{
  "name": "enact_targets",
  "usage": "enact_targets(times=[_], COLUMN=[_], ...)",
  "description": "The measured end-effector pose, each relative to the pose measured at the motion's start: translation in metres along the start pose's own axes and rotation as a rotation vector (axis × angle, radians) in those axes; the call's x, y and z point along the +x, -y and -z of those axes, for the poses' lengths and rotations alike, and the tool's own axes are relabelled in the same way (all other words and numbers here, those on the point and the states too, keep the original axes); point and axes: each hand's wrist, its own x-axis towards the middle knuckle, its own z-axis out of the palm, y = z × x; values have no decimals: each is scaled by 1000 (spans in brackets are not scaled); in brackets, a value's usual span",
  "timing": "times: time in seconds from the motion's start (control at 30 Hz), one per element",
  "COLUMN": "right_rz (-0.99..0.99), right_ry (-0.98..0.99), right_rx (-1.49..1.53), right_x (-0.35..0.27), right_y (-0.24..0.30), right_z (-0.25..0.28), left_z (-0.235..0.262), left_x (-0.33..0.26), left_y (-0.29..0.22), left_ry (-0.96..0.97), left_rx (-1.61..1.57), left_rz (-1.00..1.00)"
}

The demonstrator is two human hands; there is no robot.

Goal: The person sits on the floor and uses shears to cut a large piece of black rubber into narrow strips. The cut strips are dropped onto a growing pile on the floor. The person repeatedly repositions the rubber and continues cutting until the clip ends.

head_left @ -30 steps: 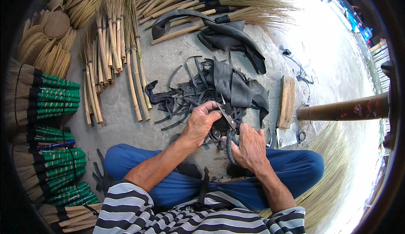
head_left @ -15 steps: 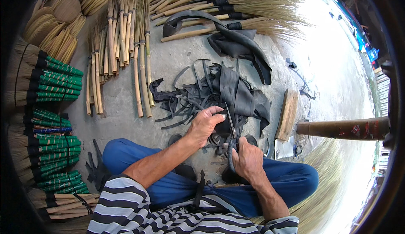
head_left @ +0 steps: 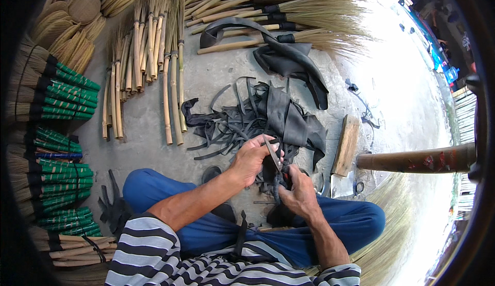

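Note:
My right hand (head_left: 300,192) is wrapped round the dark handles of a pair of scissors (head_left: 273,154). Their metal blades slant up and left, the tips beside the fingers of my left hand (head_left: 250,158). That hand pinches a piece of black rubber sheet (head_left: 268,172), which hangs below the fingers, partly behind the blades. How far the blades are apart I cannot tell. Just beyond both hands lies a tangled heap of black rubber strips (head_left: 232,123), with a wider folded black sheet (head_left: 278,111) on its right side.
A long curled black rubber piece (head_left: 296,72) lies farther off, near grass brooms (head_left: 289,18). Bamboo-handled brooms (head_left: 139,54) stand left of it, green-handled broom bundles (head_left: 67,180) along the left. On the right are a wooden block (head_left: 345,145) and a bamboo pole (head_left: 412,160).
The scissors have tilted, their tips swinging left toward my left hand's fingers. Both hands have shifted slightly down in the view. The whole scene has moved a little with my head.

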Motion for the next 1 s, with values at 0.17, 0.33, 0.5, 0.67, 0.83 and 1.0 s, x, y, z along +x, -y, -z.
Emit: enact_targets(times=[0.17,0.33,0.5,0.67,0.83,1.0], right_rz=[-117,-170,-214,-168,-184,-211], right_ry=[-53,-242,-312,-359,-159,-86], right_rx=[209,579,530,303,199,157], right_x=[-1,1,-2,-11,-24,-35], right_y=[4,5,-1,-12,-23,-28], right_z=[11,35,41,23,-1,-10], left_z=[7,9,14,7,13,15], left_x=[-12,-38,-59,-46,-33,-46], left_y=[9,46,60,52,33,41], left_ry=[21,333,352,181,-140,-117], left_rx=[90,607,1161,537,204,128], left_rz=[25,-19,7,65,100,149])
